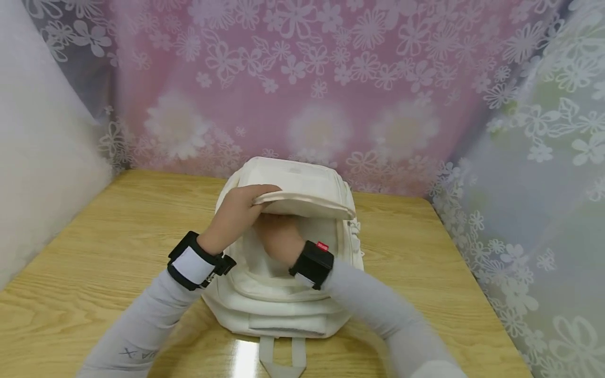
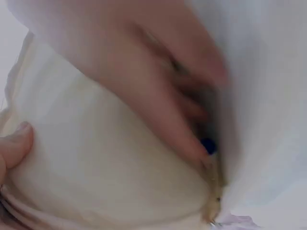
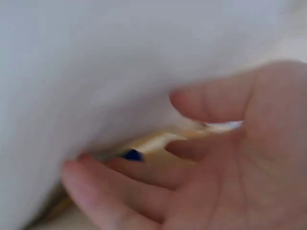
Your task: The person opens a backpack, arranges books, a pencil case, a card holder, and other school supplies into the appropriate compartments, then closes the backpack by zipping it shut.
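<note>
A cream-white backpack (image 1: 227, 310) lies on the wooden table, its front panel (image 1: 312, 205) lifted away from the opening. My left hand (image 1: 238, 212) grips the panel's edge at the left; its thumb (image 2: 17, 146) presses on the cloth in the left wrist view. My right hand (image 1: 280, 239) reaches into the bag, its fingers hidden from the head view. In the right wrist view the right hand (image 3: 206, 163) has its thumb and fingers apart. Beside those fingers shows a small dark blue thing (image 3: 132, 155), too little visible to name.
The wooden table (image 1: 94, 247) extends to both sides of the bag. A floral curtain (image 1: 293, 94) hangs behind it, with more cloth at left and right. A strap loop (image 1: 283, 367) lies at the bag's near end.
</note>
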Motion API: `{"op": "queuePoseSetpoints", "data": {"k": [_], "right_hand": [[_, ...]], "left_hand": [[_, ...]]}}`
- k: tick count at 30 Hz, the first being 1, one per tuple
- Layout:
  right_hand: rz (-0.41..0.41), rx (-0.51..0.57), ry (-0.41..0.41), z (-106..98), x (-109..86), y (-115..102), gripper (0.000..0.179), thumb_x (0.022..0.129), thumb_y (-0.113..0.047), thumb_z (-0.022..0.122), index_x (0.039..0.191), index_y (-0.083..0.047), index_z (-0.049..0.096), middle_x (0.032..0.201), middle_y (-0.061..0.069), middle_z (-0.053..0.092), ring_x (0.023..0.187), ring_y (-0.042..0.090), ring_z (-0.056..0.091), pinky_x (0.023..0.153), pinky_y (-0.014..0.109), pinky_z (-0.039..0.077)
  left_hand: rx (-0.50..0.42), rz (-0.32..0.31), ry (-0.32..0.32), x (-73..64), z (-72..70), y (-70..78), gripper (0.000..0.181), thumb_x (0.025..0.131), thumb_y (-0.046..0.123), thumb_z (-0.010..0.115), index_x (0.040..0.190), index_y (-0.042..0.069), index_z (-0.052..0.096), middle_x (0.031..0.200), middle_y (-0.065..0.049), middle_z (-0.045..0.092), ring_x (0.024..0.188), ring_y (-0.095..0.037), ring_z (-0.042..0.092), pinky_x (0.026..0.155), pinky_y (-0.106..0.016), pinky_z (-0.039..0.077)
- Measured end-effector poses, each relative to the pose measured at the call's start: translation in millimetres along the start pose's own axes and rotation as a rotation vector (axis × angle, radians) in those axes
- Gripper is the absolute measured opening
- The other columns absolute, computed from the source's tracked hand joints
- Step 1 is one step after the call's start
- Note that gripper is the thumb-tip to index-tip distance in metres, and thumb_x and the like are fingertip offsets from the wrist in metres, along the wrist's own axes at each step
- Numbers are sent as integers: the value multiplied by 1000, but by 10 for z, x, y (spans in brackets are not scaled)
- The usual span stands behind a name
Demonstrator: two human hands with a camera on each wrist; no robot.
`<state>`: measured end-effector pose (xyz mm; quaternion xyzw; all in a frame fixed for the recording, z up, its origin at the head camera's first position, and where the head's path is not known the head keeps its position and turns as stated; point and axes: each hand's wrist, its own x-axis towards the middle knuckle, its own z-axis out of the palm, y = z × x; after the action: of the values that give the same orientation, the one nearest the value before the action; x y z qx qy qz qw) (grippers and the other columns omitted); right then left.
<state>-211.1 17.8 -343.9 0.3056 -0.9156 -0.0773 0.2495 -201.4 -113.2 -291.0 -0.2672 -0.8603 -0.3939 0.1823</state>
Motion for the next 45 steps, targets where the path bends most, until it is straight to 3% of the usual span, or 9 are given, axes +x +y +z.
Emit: {"op": "queuePoseSetpoints", "data": {"k": [3,9,15,18,21,26,31,37,45], "right_hand": [[-197,-116,0,-341,-331,106,25,89,-22,59,113,-16,62,84,2,64,69,14,59,45,22,42],[-184,377,-322,-892,-635,397,14,96,-24,52,99,-16,63,61,-5,51,51,6,39,48,18,27],[-10,450,-72,-826,-593,599,18,98,-18,48,87,-13,62,61,-6,47,52,7,38,48,19,26],[-37,393,-37,-618,-448,739,15,96,-18,53,105,-11,63,95,4,63,83,16,59,69,26,46],[-89,361,-153,-357,-316,882,42,94,-26,56,134,-15,48,142,11,43,132,31,40,107,46,34],[-39,484,-412,-40,-227,1003,67,93,-42,52,150,-27,20,158,5,10,145,35,4,115,57,6],[-13,551,-469,0,-212,1007,69,93,-45,51,150,-29,15,159,2,8,146,33,3,115,57,4],[-23,558,-456,26,-187,976,70,93,-44,52,150,-28,16,158,4,9,145,34,3,114,59,4],[-2,522,-474,103,-229,979,71,93,-51,46,151,-32,10,159,1,5,146,32,1,115,57,4]], "left_hand": [[-12,8,-97,-114,6,-79,25,92,12,59,115,14,66,115,-3,67,112,-20,60,95,-37,47],[39,97,-416,-429,9,-202,31,91,10,59,121,20,62,123,3,62,114,-14,58,90,-31,49],[229,286,-584,-618,57,-355,46,85,12,68,129,14,57,137,-10,50,127,-28,46,95,-36,46],[199,245,-650,-610,43,-399,52,85,32,68,132,16,54,141,-8,46,130,-27,42,101,-39,42],[112,89,-570,-558,-50,-425,43,89,35,62,127,17,56,134,-4,50,122,-22,49,97,-40,44],[157,-123,-249,-504,-202,-581,24,93,8,55,117,6,56,116,-12,53,100,-26,56,79,-40,50],[176,-306,-243,-482,-206,-801,33,95,9,51,125,-3,49,120,-23,54,104,-37,55,81,-46,48],[225,-302,-239,-478,-140,-907,19,96,13,52,105,-1,62,95,-16,62,78,-23,57,64,-33,46],[326,-110,-276,-591,-203,-730,10,88,3,60,80,6,64,69,-1,57,59,-9,45,55,-24,37]]}}
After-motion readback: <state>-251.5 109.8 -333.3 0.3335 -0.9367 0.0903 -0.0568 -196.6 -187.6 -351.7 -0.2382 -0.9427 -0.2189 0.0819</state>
